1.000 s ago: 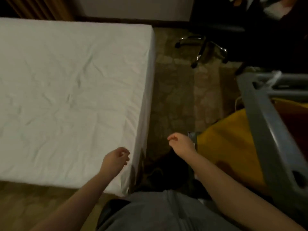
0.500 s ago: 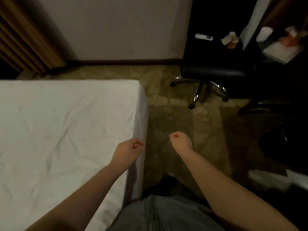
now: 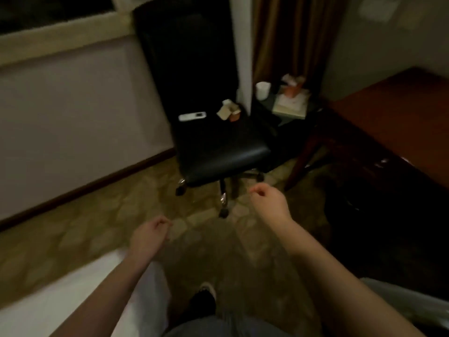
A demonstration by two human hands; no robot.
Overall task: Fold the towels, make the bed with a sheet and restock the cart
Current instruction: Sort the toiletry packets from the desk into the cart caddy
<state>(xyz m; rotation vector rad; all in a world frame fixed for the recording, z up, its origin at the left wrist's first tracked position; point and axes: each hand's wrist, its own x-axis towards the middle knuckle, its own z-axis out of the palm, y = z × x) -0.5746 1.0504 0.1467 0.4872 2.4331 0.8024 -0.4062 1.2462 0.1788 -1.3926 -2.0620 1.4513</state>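
Note:
Only a corner of the bed's white sheet (image 3: 60, 295) shows, at the bottom left. My left hand (image 3: 149, 237) hangs in the air just past that corner, fingers loosely curled, holding nothing. My right hand (image 3: 269, 200) is raised over the patterned carpet in front of the chair, its fingers also loosely curled and empty. A grey edge, perhaps the cart (image 3: 413, 305), shows at the bottom right. No towels are in view.
A black office chair (image 3: 218, 144) stands ahead with a white remote (image 3: 192, 116) and small items on its seat. A dark side table (image 3: 289, 105) holds a white cup and papers. A brown wooden desk (image 3: 388, 122) fills the right. A wall runs along the left.
The view has swung right and up, away from the bed toward the chair and desk. Both hands stay empty; the right has lifted further forward.

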